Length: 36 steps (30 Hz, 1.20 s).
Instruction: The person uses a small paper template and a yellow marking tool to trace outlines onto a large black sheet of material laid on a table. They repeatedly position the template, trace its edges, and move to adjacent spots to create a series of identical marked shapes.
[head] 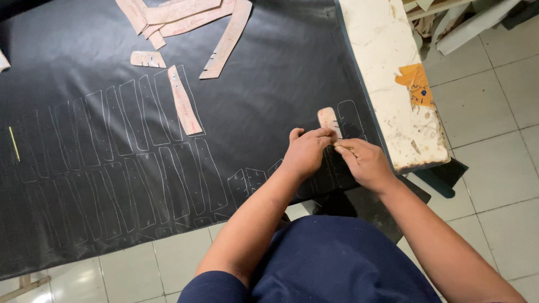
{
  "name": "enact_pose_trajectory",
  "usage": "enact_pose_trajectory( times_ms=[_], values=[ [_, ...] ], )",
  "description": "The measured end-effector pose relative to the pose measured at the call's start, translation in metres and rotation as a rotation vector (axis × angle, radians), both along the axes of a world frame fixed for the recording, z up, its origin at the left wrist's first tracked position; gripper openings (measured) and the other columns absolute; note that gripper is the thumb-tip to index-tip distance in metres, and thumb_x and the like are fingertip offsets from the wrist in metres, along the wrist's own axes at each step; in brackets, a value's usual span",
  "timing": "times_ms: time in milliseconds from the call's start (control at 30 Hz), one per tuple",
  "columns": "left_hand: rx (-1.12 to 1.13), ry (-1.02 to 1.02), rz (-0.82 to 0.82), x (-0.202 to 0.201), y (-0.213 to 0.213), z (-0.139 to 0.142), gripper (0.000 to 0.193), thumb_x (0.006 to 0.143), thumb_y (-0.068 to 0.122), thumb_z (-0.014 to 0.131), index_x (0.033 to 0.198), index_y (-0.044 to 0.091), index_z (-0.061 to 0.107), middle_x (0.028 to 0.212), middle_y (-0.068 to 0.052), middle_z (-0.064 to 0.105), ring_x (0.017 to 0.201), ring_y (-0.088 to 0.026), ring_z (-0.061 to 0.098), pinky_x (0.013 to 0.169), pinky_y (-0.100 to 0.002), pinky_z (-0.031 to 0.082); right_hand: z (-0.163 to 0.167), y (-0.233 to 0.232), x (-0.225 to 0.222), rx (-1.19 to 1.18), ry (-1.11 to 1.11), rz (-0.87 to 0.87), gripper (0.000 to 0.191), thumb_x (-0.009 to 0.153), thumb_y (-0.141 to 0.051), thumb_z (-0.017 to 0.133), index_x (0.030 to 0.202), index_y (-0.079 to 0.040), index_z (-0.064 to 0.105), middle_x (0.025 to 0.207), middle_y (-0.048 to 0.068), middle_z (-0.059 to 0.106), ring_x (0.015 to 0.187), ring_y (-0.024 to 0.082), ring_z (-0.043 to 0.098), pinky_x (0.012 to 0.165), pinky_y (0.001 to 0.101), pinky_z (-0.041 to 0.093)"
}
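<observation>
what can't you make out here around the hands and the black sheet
Head view only:
- Tool in the right hand: fingers cover nearly all of it.
- Small template: lower end hidden behind the left hand.
- Template pile: cut by the top edge.
- Black sheet: left part runs out of frame.

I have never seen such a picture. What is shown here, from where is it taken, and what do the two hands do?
One camera, worn on a person's head, looks down at their own bare hands. A black sheet covers a table, with many white outlines drawn on it. Cardboard templates lie at the top, and one long template lies among the outlines. The left hand presses a small template onto the sheet. The right hand holds a thin marking tool beside it. The white table edge shows at the right.
</observation>
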<state>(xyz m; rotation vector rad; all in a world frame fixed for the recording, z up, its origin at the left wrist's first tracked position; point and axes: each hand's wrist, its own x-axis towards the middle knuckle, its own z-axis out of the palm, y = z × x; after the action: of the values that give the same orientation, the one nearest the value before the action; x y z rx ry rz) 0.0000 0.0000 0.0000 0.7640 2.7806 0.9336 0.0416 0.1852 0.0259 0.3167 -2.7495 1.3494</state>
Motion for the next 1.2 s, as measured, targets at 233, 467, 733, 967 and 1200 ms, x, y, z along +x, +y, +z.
enact_pose_trajectory(
  times_ms=[233,467,733,967,1200],
  values=[
    [-0.17,0.189,-0.012,0.015,0.003,-0.013,0.034,0.093,0.013,0.052,0.121,0.015,0.072,0.15,-0.009,0.05,0.147,-0.022,0.042,0.121,-0.061,0.017,-0.002,0.006,-0.005,0.083,0.097,-0.149,0.017,0.102,-0.016,0.064,0.107,-0.002,0.073,0.103,0.015,0.074,0.094,0.03,0.073,0.083,0.0369,0.056],
    [-0.139,0.111,0.041,0.016,-0.011,-0.005,0.043,0.091,0.008,0.051,0.125,0.023,0.073,0.15,-0.005,0.049,0.149,-0.026,0.035,0.12,-0.067,0.012,-0.006,-0.002,-0.019,0.018,0.093,-0.106,0.018,0.102,-0.016,0.065,0.108,-0.002,0.073,0.104,0.015,0.074,0.094,0.03,0.073,0.082,0.0364,0.056],
    [-0.18,-0.011,0.029,0.014,-0.016,0.006,0.046,0.089,0.006,0.053,0.124,0.028,0.073,0.151,0.0,0.048,0.151,-0.022,0.031,0.12,-0.07,0.006,-0.01,-0.012,-0.02,0.056,0.091,-0.062,0.017,0.101,-0.016,0.065,0.108,-0.004,0.074,0.102,0.015,0.075,0.091,0.029,0.073,0.08,0.0351,0.056],
    [-0.265,-0.053,-0.043,0.009,-0.029,0.0,0.058,0.088,0.005,0.053,0.137,0.034,0.061,0.159,0.005,0.039,0.153,-0.02,0.026,0.118,-0.071,0.004,-0.052,0.0,-0.034,-0.313,-0.164,-0.231,0.021,0.108,-0.013,0.055,0.106,0.002,0.069,0.099,0.013,0.075,0.087,0.02,0.073,0.079,0.0306,0.057],
    [-0.15,-0.047,0.013,0.004,-0.037,-0.022,0.065,0.094,0.003,0.05,0.156,0.021,0.041,0.158,0.002,0.044,0.152,-0.019,0.032,0.122,-0.066,0.005,-0.078,0.0,-0.049,-0.73,-0.642,-0.362,0.029,0.102,-0.012,0.05,0.125,0.002,0.059,0.108,0.011,0.071,0.066,0.013,0.067,0.047,0.0216,0.044]
  ],
)
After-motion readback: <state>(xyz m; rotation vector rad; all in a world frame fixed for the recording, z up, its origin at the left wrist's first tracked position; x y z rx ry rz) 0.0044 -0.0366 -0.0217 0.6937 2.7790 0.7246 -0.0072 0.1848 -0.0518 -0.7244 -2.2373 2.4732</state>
